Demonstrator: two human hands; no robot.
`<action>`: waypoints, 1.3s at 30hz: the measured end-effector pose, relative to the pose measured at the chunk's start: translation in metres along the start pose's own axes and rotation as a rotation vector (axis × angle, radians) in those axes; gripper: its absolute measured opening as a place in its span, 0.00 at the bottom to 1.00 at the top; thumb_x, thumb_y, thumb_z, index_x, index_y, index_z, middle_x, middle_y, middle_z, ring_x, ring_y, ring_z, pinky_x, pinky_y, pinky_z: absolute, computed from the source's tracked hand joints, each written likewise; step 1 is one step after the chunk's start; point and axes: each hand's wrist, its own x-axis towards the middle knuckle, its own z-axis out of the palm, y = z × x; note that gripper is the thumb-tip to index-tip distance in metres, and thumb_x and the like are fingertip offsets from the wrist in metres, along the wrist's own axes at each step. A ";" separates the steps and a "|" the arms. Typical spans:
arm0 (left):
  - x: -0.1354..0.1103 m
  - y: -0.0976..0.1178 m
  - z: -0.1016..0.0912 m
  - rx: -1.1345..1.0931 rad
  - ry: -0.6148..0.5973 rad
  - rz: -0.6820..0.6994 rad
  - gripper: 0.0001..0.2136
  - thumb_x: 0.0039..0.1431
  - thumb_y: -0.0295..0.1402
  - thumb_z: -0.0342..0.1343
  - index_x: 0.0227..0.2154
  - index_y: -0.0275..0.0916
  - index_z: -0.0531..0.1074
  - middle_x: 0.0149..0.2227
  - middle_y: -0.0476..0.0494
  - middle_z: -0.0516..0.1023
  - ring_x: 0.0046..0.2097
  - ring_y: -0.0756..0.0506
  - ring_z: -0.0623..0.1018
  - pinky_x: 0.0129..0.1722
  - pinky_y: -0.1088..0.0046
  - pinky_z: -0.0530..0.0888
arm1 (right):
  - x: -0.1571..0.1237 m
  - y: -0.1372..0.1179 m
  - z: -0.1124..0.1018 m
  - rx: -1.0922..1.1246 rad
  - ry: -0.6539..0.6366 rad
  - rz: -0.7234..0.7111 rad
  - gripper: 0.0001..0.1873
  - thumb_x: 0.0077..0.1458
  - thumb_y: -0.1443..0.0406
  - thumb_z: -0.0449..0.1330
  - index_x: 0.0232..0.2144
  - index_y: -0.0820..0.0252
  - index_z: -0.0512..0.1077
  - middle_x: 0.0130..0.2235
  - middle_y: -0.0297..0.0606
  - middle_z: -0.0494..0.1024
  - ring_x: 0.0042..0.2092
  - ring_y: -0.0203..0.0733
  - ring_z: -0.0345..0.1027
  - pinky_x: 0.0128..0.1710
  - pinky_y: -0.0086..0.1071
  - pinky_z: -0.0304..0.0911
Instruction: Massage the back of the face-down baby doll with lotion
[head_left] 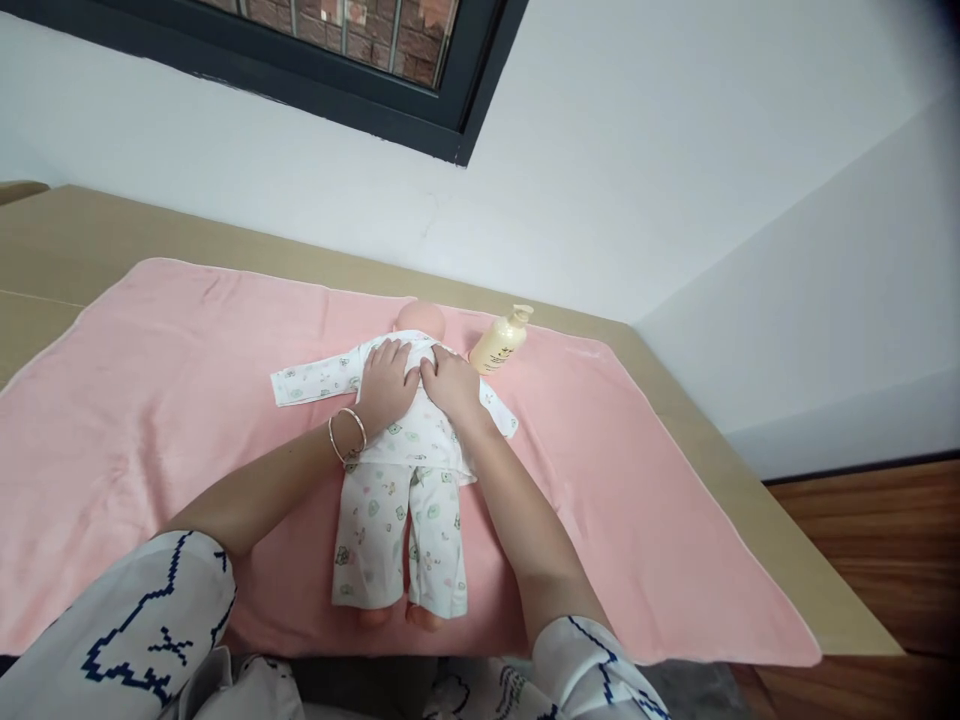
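Observation:
A baby doll [409, 450] in white patterned pyjamas lies on a pink blanket [202, 400], its bald head at the far end and its bare feet towards me. Its face does not show. My left hand [386, 385] rests flat on the upper left of the pyjama top, fingers stretched out, a bracelet on the wrist. On the upper right of the top lies my right hand [450, 382], open, its thumb close to the left thumb. Just beyond it, right of the doll's head, is a cream pump bottle [499, 345], which neither hand touches.
The blanket covers much of a light wooden table [697, 455], whose right edge runs down towards me. Behind the table rises a white wall [570, 200] with a dark-framed window [360, 60]. Brown wood panelling [870, 540] stands at the lower right.

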 end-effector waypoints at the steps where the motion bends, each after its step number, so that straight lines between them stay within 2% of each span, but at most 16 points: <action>1: 0.000 0.000 -0.001 -0.004 0.005 0.003 0.21 0.65 0.33 0.46 0.59 0.33 0.67 0.62 0.31 0.70 0.66 0.34 0.66 0.68 0.48 0.60 | 0.000 0.001 0.001 -0.007 0.003 -0.004 0.18 0.67 0.59 0.45 0.46 0.61 0.71 0.45 0.47 0.81 0.47 0.52 0.73 0.46 0.38 0.63; 4: -0.001 0.001 -0.001 -0.018 0.014 0.013 0.21 0.65 0.32 0.46 0.59 0.33 0.67 0.60 0.32 0.72 0.64 0.35 0.68 0.67 0.48 0.61 | -0.001 0.004 0.005 0.015 0.021 -0.018 0.19 0.67 0.60 0.44 0.48 0.62 0.71 0.46 0.48 0.80 0.49 0.52 0.72 0.50 0.39 0.62; 6: -0.003 0.001 0.000 -0.020 0.032 0.025 0.20 0.66 0.33 0.46 0.58 0.34 0.68 0.60 0.32 0.72 0.63 0.35 0.69 0.67 0.48 0.61 | 0.000 0.008 0.008 0.059 0.017 -0.041 0.21 0.68 0.61 0.43 0.52 0.65 0.69 0.52 0.51 0.78 0.55 0.52 0.69 0.56 0.41 0.60; 9: -0.009 0.001 0.002 -0.021 0.073 0.055 0.19 0.68 0.34 0.44 0.56 0.35 0.70 0.61 0.33 0.71 0.63 0.36 0.68 0.66 0.50 0.62 | -0.001 0.015 0.009 0.118 -0.042 -0.105 0.27 0.69 0.60 0.43 0.62 0.71 0.62 0.64 0.55 0.67 0.66 0.53 0.58 0.65 0.44 0.52; 11: -0.010 0.000 0.003 -0.026 0.086 0.067 0.18 0.68 0.34 0.43 0.55 0.36 0.72 0.60 0.34 0.72 0.63 0.37 0.69 0.66 0.52 0.63 | -0.005 0.015 0.005 0.116 -0.078 -0.125 0.28 0.70 0.59 0.43 0.65 0.71 0.58 0.68 0.54 0.62 0.69 0.53 0.54 0.68 0.47 0.48; 15: 0.001 -0.004 0.000 -0.052 0.056 0.021 0.18 0.64 0.33 0.50 0.53 0.35 0.74 0.57 0.35 0.75 0.60 0.37 0.72 0.64 0.55 0.67 | -0.028 -0.006 -0.011 -0.004 -0.078 -0.106 0.27 0.69 0.63 0.42 0.63 0.76 0.61 0.62 0.61 0.69 0.64 0.56 0.61 0.66 0.46 0.53; 19: 0.013 -0.008 -0.002 -0.070 -0.029 -0.046 0.21 0.62 0.33 0.52 0.57 0.34 0.71 0.61 0.35 0.73 0.64 0.36 0.70 0.67 0.54 0.64 | -0.044 -0.023 -0.020 -0.083 -0.080 -0.102 0.27 0.68 0.64 0.42 0.62 0.75 0.64 0.60 0.61 0.71 0.62 0.58 0.65 0.63 0.46 0.58; 21: 0.012 -0.005 -0.002 -0.021 -0.036 -0.045 0.22 0.64 0.33 0.49 0.58 0.32 0.70 0.63 0.33 0.71 0.66 0.34 0.68 0.68 0.51 0.62 | -0.038 -0.018 -0.019 -0.037 -0.087 -0.098 0.27 0.69 0.62 0.41 0.62 0.74 0.64 0.62 0.61 0.69 0.64 0.58 0.63 0.65 0.47 0.55; 24: 0.002 0.004 -0.002 0.046 -0.007 0.032 0.20 0.67 0.31 0.44 0.58 0.31 0.70 0.62 0.31 0.72 0.66 0.34 0.68 0.67 0.49 0.63 | -0.015 0.006 -0.009 0.104 -0.146 -0.074 0.31 0.70 0.57 0.40 0.66 0.71 0.58 0.68 0.58 0.60 0.71 0.56 0.51 0.69 0.52 0.47; 26: -0.005 0.010 -0.002 0.027 0.014 0.073 0.19 0.68 0.29 0.42 0.54 0.32 0.73 0.61 0.33 0.73 0.65 0.35 0.69 0.66 0.51 0.64 | -0.001 0.022 -0.002 0.197 -0.197 -0.051 0.34 0.70 0.54 0.42 0.70 0.67 0.51 0.72 0.53 0.52 0.73 0.55 0.43 0.71 0.55 0.40; 28: -0.008 0.011 0.000 -0.028 0.036 0.072 0.18 0.68 0.29 0.42 0.52 0.35 0.74 0.60 0.37 0.75 0.65 0.37 0.69 0.67 0.52 0.64 | 0.004 0.028 0.002 0.240 -0.218 -0.032 0.35 0.69 0.52 0.44 0.71 0.64 0.49 0.73 0.49 0.48 0.74 0.54 0.39 0.72 0.58 0.36; 31: -0.004 0.005 0.004 -0.095 0.051 -0.011 0.18 0.65 0.30 0.46 0.55 0.38 0.72 0.62 0.39 0.73 0.66 0.37 0.67 0.68 0.51 0.62 | -0.008 0.013 0.001 0.184 -0.157 0.002 0.33 0.68 0.55 0.44 0.69 0.67 0.52 0.71 0.52 0.54 0.73 0.58 0.44 0.71 0.60 0.38; 35: 0.005 -0.003 0.006 -0.133 0.020 -0.119 0.22 0.60 0.31 0.49 0.57 0.38 0.69 0.65 0.38 0.69 0.69 0.36 0.64 0.70 0.48 0.57 | -0.032 -0.018 -0.008 0.039 -0.080 -0.003 0.31 0.67 0.62 0.44 0.67 0.77 0.56 0.68 0.62 0.60 0.71 0.61 0.51 0.70 0.53 0.44; 37: 0.005 -0.003 0.005 -0.130 0.011 -0.123 0.22 0.60 0.31 0.49 0.57 0.37 0.69 0.65 0.37 0.69 0.68 0.36 0.64 0.70 0.48 0.57 | -0.034 -0.021 -0.009 0.036 -0.082 -0.005 0.31 0.67 0.63 0.45 0.66 0.76 0.58 0.67 0.62 0.61 0.70 0.61 0.52 0.70 0.51 0.45; 39: 0.003 0.000 0.003 -0.097 0.010 -0.095 0.21 0.62 0.32 0.49 0.57 0.36 0.70 0.64 0.36 0.70 0.68 0.35 0.64 0.70 0.47 0.56 | -0.028 -0.014 -0.007 0.078 -0.091 -0.006 0.30 0.67 0.62 0.44 0.67 0.72 0.58 0.68 0.58 0.61 0.71 0.59 0.51 0.70 0.51 0.46</action>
